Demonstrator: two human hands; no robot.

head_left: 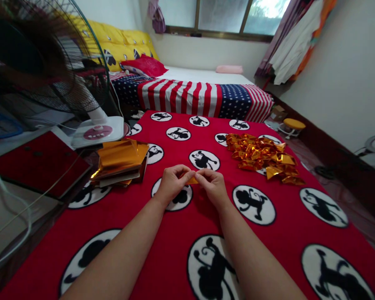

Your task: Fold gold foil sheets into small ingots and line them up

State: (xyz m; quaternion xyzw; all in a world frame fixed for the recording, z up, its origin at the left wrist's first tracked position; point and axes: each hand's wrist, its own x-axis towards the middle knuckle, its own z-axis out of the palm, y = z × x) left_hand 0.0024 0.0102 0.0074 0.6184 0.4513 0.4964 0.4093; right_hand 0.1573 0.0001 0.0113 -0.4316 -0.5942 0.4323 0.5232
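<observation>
Between both hands (192, 183), crinkly gold foil piece (192, 180).

Two bare arms are showing from the bottom of the picture. The person is wearing no sleeves on them, no watch and no bands. The left hand (172, 183) and the right hand (213, 186) are wearing no gloves and no rings. The fingers are looking short and round, with plain nails.
</observation>
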